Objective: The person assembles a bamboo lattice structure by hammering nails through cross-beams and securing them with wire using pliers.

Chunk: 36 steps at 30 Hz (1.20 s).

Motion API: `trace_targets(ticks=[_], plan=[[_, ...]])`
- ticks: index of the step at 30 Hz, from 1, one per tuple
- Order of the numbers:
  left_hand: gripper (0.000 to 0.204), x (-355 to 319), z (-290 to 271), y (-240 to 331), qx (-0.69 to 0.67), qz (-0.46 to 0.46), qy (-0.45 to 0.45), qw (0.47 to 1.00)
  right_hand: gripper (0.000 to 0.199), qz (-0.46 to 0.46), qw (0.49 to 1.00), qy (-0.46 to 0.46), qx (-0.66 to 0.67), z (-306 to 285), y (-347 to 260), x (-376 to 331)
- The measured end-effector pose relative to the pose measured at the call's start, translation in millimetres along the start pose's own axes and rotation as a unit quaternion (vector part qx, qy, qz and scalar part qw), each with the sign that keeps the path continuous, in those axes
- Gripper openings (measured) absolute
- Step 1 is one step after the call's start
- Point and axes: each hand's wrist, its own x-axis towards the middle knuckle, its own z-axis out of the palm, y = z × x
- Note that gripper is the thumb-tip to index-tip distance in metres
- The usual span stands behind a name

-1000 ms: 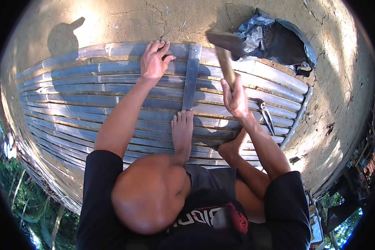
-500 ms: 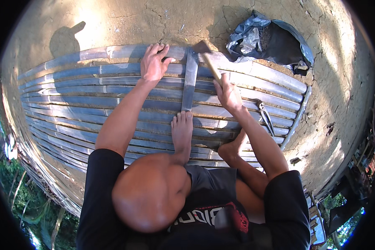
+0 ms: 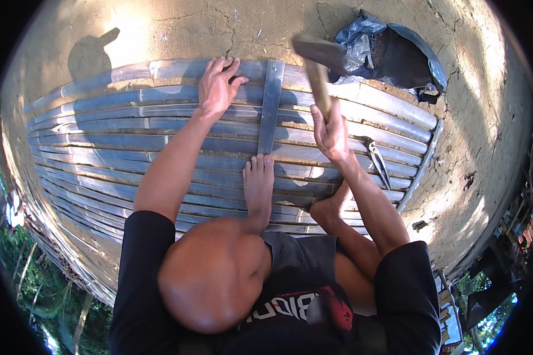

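Long split-bamboo slats [image 3: 207, 145] lie side by side on the ground. One flat bamboo strip [image 3: 269, 112] crosses over them near the middle, with its near end at my bare foot [image 3: 258, 174]. My left hand [image 3: 218, 89] rests on the farthest slats, left of the cross strip, its fingers stretched toward the far edge and its thumb apart. In my right hand [image 3: 332, 135] is a hammer, gripped by its wooden handle [image 3: 318, 86]. The dark hammer head [image 3: 320, 52] is raised above and to the right of the strip's far end, slightly blurred.
Metal pincers [image 3: 378, 163] lie on the slats right of my right wrist. A crumpled dark plastic bag [image 3: 405, 56] sits open on the cracked earth at the far right. A thin pole [image 3: 421, 165] lies across the slats' right ends. My other foot [image 3: 331, 210] is on the near slats.
The hammer has risen from the far end of the cross strip and swung up to the right. My left hand has stayed in nearly the same place on the slats.
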Motion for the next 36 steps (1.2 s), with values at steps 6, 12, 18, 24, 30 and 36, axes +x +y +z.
trace_targets(ticks=[6, 12, 18, 24, 30, 36], plan=[[0.048, 2.1, -2.4, 4.3, -0.039, -0.012, -0.029, 0.999, 0.029, -0.011, 0.986, -0.078, -0.150, 14.8, 34.1, -7.8], [0.047, 9.7, -2.6, 5.7, -0.006, 0.028, 0.014, 0.999, 0.026, -0.042, 0.998, 0.013, -0.042, 15.4, 25.9, -8.8], [0.048, 7.3, -3.4, 1.4, -0.026, 0.010, 0.000, 1.000, 0.021, -0.073, 0.995, 0.010, -0.061, 11.6, 22.6, -2.2], [0.048, 4.9, -3.5, 6.2, -0.028, 0.009, 0.005, 1.000, 0.018, -0.043, 0.993, -0.051, -0.096, 14.4, 31.0, -4.6], [0.048, 4.9, -5.3, 7.8, -0.018, 0.002, 0.000, 1.000, 0.018, -0.059, 0.986, -0.073, -0.140, 18.5, 31.2, -6.1], [0.047, 8.2, -8.5, 4.9, -0.018, 0.013, -0.002, 1.000, 0.028, 0.026, 0.990, -0.091, -0.102, 11.0, 22.1, -6.5]])
